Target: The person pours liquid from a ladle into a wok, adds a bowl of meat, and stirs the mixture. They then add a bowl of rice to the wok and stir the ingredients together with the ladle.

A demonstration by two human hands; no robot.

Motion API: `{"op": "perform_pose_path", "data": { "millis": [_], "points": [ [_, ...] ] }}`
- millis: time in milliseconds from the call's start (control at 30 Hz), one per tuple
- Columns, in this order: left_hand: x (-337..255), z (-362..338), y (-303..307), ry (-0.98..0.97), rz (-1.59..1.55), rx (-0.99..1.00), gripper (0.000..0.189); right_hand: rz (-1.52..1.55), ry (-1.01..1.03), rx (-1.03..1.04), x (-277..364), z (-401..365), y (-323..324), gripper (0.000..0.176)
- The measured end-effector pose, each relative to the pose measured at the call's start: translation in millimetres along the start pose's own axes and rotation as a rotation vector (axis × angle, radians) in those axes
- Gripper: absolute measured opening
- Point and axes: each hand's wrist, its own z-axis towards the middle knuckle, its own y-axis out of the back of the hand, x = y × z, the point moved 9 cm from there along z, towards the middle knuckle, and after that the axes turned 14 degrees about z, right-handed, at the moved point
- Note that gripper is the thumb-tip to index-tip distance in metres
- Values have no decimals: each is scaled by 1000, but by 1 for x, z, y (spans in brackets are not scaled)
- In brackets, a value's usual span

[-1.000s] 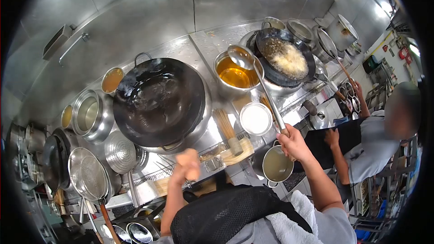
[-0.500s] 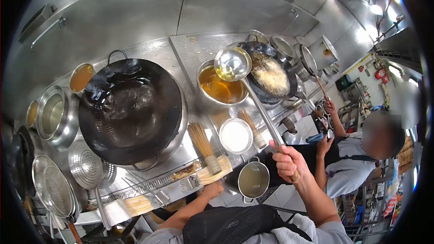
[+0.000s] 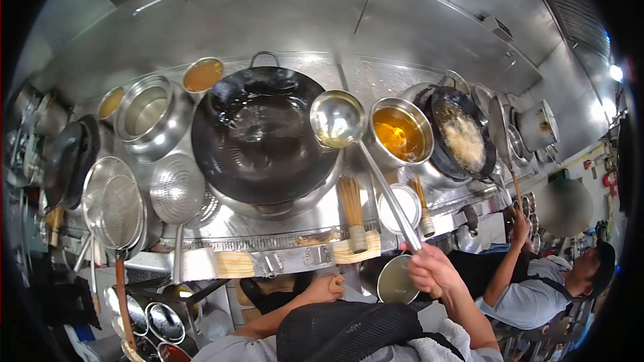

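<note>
My right hand [image 3: 433, 269] is wrapped round the handle end of a long metal ladle [image 3: 338, 119]. The ladle's bowl, with a little yellow liquid in it, hangs between a large black wok [image 3: 268, 144] and a steel pot of orange-brown oil [image 3: 402, 135]. At the stove's front edge my left hand [image 3: 323, 289] is low, its fingers curled; whether it holds anything is hidden. The wok has a thin dark wet sheen inside. A bamboo brush [image 3: 351, 206] stands near the wok's front right.
Food fries in a smaller black wok [image 3: 463, 137] at the right. A co-worker [image 3: 537, 288] there holds a strainer [image 3: 500, 129]. Perforated skimmer [image 3: 177, 189] and mesh strainers [image 3: 113, 202] lie left. A white container [image 3: 400, 208] and a lower pot [image 3: 397, 280] are in front.
The view has turned left, so the stove appears shifted right. The ladle's bowl has moved from over the oil pot's far side to its left, near the large wok.
</note>
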Motion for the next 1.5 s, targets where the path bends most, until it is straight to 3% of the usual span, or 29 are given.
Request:
{"op": "perform_pose_path", "data": {
  "millis": [33,133,333,400,433,467,533,567,600,667,733,800,867,933,967,1000,1033,1067,1100,1167,1233,1267,1333,1400,1467,1500],
  "points": [
    [-5,-16,15,129,-95,47,51,4,-7,21,-9,11,-2,38],
    [-31,-63,83,324,-137,17,51,-438,319,-33,-10,61,16,38],
    [16,-164,138,466,16,-213,52,-532,460,-17,-30,62,2,36],
    [16,-197,154,519,0,-242,51,-860,584,-34,-37,69,11,32],
    [12,-215,160,617,-8,-227,47,-1100,819,-50,-32,64,5,32],
    [7,-228,168,615,4,-225,47,-1161,681,-162,-30,41,-27,34],
    [-2,-258,176,612,48,-227,41,-1260,697,-237,-38,50,-26,38],
    [-19,-267,182,415,171,-257,36,-1348,688,-253,-46,55,-30,40],
    [-21,-281,183,410,170,-253,36,-1441,678,-269,-52,59,-34,42],
    [-11,-316,186,587,-34,-337,32,-1485,597,-283,-71,73,-35,44],
    [2,-346,184,572,-79,-354,32,-1647,840,-318,-81,72,-51,42],
    [4,-382,188,543,74,-393,36,-1588,1219,-157,-85,29,-118,33],
    [23,-421,180,690,68,-382,47,-1185,1152,153,-93,-29,-214,23],
    [42,-453,170,581,262,-418,49,-949,1106,569,-121,-119,-313,17],
    [14,-457,181,676,117,-398,47,-953,1130,778,-139,-162,-345,18],
    [-18,-459,191,672,110,-363,47,-967,1234,1163,-163,-209,-379,16],
    [-46,-463,204,697,114,-403,46,-955,1305,1374,-185,-247,-400,18],
    [-64,-465,214,723,117,-450,45,-879,1160,1560,-202,-272,-416,18],
    [-64,-475,213,843,38,-413,46,-1016,1097,1605,-227,-288,-427,19],
    [-27,-495,193,812,55,-448,48,-1144,1003,1677,-256,-314,-457,20],
    [1,-521,182,747,120,-558,52,-1229,906,2123,-291,-351,-473,15],
    [1,-539,177,773,108,-587,52,-1207,884,2166,-320,-350,-467,15],
    [-7,-566,171,793,113,-597,54,-504,1374,1699,-322,-346,-455,19],
    [-19,-583,171,815,118,-626,57,-553,1383,1938,-315,-345,-467,19],
    [-31,-598,159,841,112,-631,60,-873,1005,2432,-340,-349,-470,19],
    [-35,-604,154,845,120,-624,60,-425,1170,1791,-334,-355,-481,18]
  ]
}}
